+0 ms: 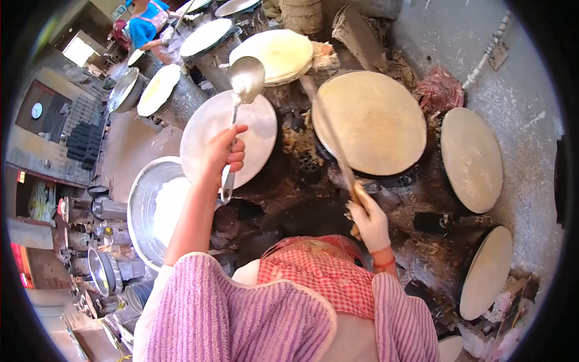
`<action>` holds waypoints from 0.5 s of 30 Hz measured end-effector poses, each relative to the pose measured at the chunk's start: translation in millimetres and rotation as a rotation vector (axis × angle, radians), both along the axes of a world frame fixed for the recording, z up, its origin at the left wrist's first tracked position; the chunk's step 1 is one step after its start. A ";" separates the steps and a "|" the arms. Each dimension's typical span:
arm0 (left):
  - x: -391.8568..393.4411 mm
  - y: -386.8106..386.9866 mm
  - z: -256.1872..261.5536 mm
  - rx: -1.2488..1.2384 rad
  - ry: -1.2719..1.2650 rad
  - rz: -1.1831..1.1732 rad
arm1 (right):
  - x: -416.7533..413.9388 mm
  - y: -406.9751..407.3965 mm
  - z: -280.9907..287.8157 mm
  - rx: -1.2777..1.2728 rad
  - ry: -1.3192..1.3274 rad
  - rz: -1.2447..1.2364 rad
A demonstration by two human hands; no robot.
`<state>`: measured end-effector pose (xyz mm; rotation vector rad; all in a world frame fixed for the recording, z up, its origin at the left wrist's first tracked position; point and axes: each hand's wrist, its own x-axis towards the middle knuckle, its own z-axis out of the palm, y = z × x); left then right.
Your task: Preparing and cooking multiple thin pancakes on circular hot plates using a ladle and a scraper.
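My left hand grips the handle of a metal ladle, whose bowl is coated with white batter. The ladle is over the upper part of a round griddle that bears a pale white layer. My right hand, in a white glove, is closed around a long thin stick. The stick slants up and left, across the left edge of a large round, yellowish flatbread sheet. A large metal basin of white batter stands beside my left forearm.
Stacked round sheets lie at the top. More covered griddles line the right side by a wall. A person in blue works at the top left. Metal bowls stand at the lower left.
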<state>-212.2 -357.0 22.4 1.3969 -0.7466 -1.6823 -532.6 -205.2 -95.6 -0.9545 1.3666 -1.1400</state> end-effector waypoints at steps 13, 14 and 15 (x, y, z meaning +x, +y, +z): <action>138.9 -68.5 -108.0 -0.006 -0.165 -0.055 | 191.3 -40.9 -28.9 0.074 0.779 0.098; 149.9 -69.2 -115.0 -0.003 -0.153 -0.057 | 207.9 -53.2 -16.2 0.149 0.647 0.104; 160.1 -69.7 -123.2 -0.050 -0.103 0.039 | 222.9 -69.4 -5.8 0.217 0.511 0.117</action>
